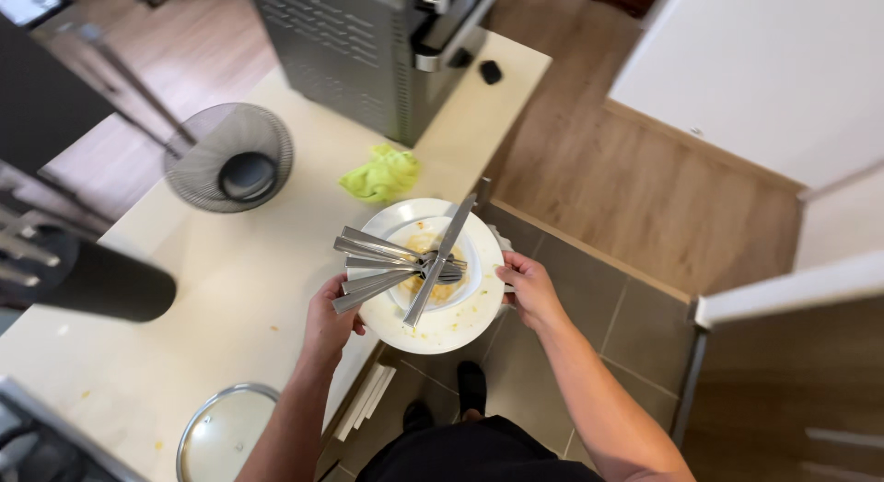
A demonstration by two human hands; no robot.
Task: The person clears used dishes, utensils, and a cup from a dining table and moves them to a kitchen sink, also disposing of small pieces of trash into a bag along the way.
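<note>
Person is standing at the bench (pixel 230 289) edge, holding a stack of dirty plates (pixel 460 321) with both hands, partly over the bench corner, partly over the floor (pixel 589 307). Left hand (pixel 329 324) is gripping the left rim, fingers curled under it, thumb side up by the cutlery handles; right hand (pixel 527 289) is clamping the right rim, fingers wrapped around the edge. Cutlery (pixel 405 266) is lying piled on the top plate: several handles fanning left, one knife crossing diagonally. Yellowish food smears are showing on the plates, so they are looking used and unwashed. My read: collecting looks done, since plates and cutlery are already stacked as one load; carrying and setting down look still open. No sink is showing in view. Left on the bench: green cloth (pixel 379 174), wire basket (pixel 228 157), glass lid (pixel 226 436) near the front edge, a few crumbs. Grey appliance (pixel 368 49) is sitting at the far end.
</note>
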